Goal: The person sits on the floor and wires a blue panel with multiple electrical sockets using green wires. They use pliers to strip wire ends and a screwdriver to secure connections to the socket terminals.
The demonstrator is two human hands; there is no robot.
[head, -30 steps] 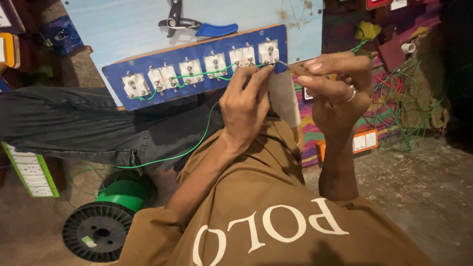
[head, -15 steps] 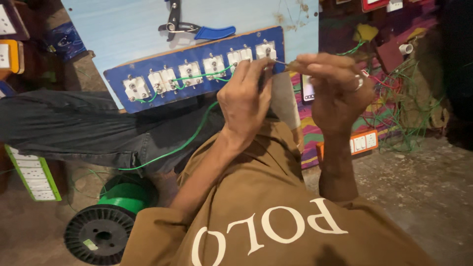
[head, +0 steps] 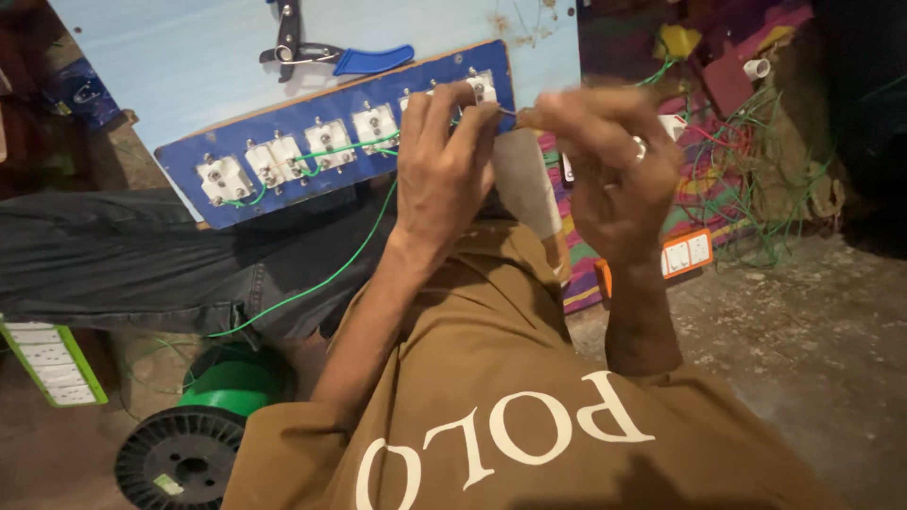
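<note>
A blue board with several white switch sockets rests across my lap, and a green wire runs from socket to socket. My left hand presses its fingers on the rightmost sockets and pinches the green wire there. My right hand, wearing a ring, is closed on a thin screwdriver whose tip reaches the rightmost socket. The right hand is blurred. Both hands hide the wire's end and the screw.
Blue-handled pliers lie on a pale blue panel behind the board. A green wire spool and a white power strip sit at lower left. An orange switch box and tangled green wires lie at right.
Both hands stay at the rightmost socket, and the right hand shifts slightly with the screwdriver. The view has drifted a little, so the board sits further left.
</note>
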